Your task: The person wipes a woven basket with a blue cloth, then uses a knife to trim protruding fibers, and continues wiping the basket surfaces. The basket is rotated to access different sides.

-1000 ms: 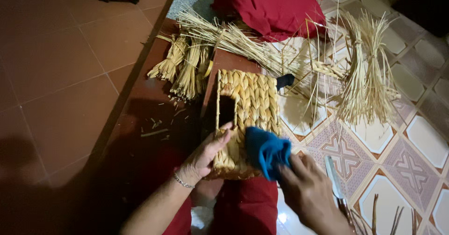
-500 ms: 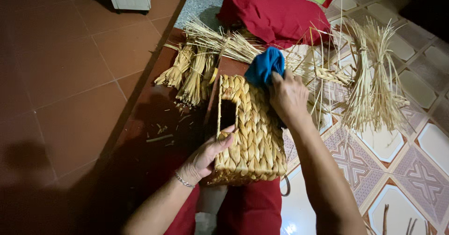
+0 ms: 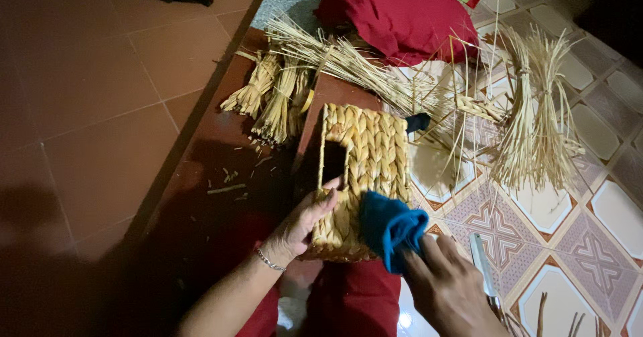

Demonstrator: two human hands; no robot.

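Woven basket (image 3: 365,169) on lap, left hand (image 3: 301,223) gripping its near-left edge, right hand (image 3: 449,290) closed on blue cloth (image 3: 392,226) against its near-right side, straw bundles (image 3: 274,99) beyond.

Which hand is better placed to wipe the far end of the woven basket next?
Right, probably. The right hand already grips the blue cloth against the woven basket. The left hand is busy steadying the basket's near edge beside its rectangular opening.

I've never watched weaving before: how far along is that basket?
The woven basket looks fully plaited, with a handle opening in its side. The left hand steadies it while the right hand presses a blue cloth on it. Loose straw bundles lie unused nearby.
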